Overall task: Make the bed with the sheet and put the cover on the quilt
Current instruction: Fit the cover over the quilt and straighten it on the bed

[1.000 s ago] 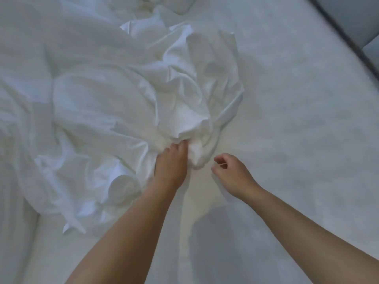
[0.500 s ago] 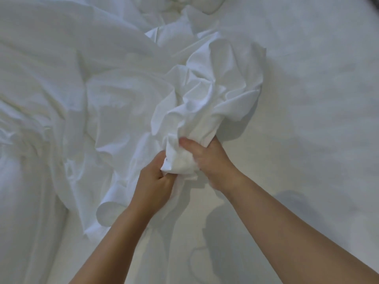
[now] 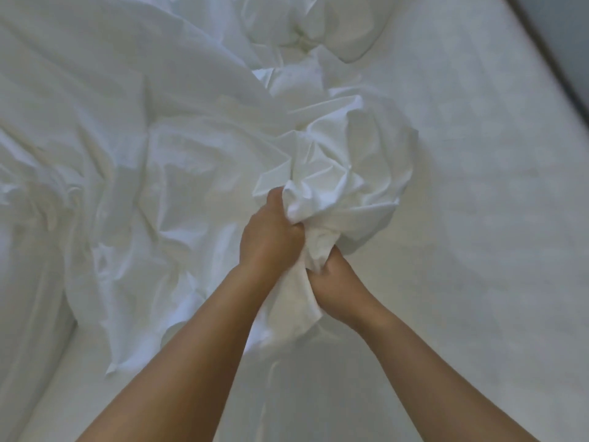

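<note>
Gripping bunched white cloth, sheet or cover, cannot tell which. My left fingers curled tight round upper gather, my right fingers clamped on fold just below. Cloth heaped mid-bed. Hands stacked close, likely for feeding along toward edge or corner.

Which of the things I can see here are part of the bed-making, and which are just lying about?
Part of the job: crumpled white cloth, gripped by the left hand and right hand; bare mattress; puffy white bundle, possibly the quilt.
Just there: grey strip beyond the bed's edge.
</note>
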Tool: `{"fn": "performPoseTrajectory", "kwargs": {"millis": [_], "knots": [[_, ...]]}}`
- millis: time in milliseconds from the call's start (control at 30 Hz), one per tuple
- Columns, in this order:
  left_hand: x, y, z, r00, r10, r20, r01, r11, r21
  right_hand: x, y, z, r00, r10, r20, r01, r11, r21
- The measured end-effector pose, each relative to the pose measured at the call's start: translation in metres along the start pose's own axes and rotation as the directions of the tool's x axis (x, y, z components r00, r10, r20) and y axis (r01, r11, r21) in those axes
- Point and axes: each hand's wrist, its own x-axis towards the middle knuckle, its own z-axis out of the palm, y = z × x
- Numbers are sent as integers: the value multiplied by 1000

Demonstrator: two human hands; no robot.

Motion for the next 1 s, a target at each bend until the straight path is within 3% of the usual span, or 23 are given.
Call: {"fn": "performPoseTrajectory", "kwargs": {"millis": [67, 167, 233, 300, 367, 433, 500, 600, 667, 700, 767, 833, 900, 1000], "knots": [[3, -7, -7, 999, 53, -6, -52, 995, 89, 4, 5, -11, 977, 78, -198, -57, 992, 109], [-5, -18, -5, 952, 232, 200, -277, 930, 241, 16, -1, -25, 887, 136, -441, -78, 986, 147], [-12, -22, -3, 898, 283, 338, -381, 883, 273, 26, -10, -25, 862, 81, -500, -118, 992, -43], [-14, -25, -9, 897, 275, 346, -374, 890, 261, 34, -19, -19, 855, -5, -519, -175, 939, -297], [-13, -34, -18, 937, 223, 268, -288, 929, 234, 36, -29, -9, 882, -107, -458, -135, 875, -464], [-9, -46, -31, 972, 166, 166, -203, 949, 243, 35, -40, 2, 940, -142, -309, -42, 853, -520], [-4, -58, -44, 994, 108, -30, -97, 965, 245, 33, -47, 15, 984, -126, -125, 33, 822, -569], [-4, -70, -68, 922, -84, -378, 104, 994, 33, 33, -50, 33, 984, -174, -27, 120, 773, -623], [-5, -82, -79, 854, -251, -455, 186, 965, -184, 34, -50, 45, 990, -140, 9, 116, 779, -616], [-6, -89, -81, 848, -290, -443, 205, 951, -229, 33, -47, 50, 994, -96, 48, 105, 769, -631], [-11, -102, -82, 915, -255, -311, 224, 965, -132, 30, -40, 62, 992, 4, 130, 84, 741, -666], [-17, -116, -76, 974, -226, -8, 226, 970, 86, 26, -32, 71, 977, 111, 182, 35, 761, -648], [-25, -128, -65, 928, -289, 234, 218, 932, 289, 20, -19, 75, 958, 195, 210, -17, 771, -637], [-49, -136, -38, 910, -231, 345, 41, 877, 479, 3, 1, 76, 962, 161, 218, 30, 736, -677]]}}
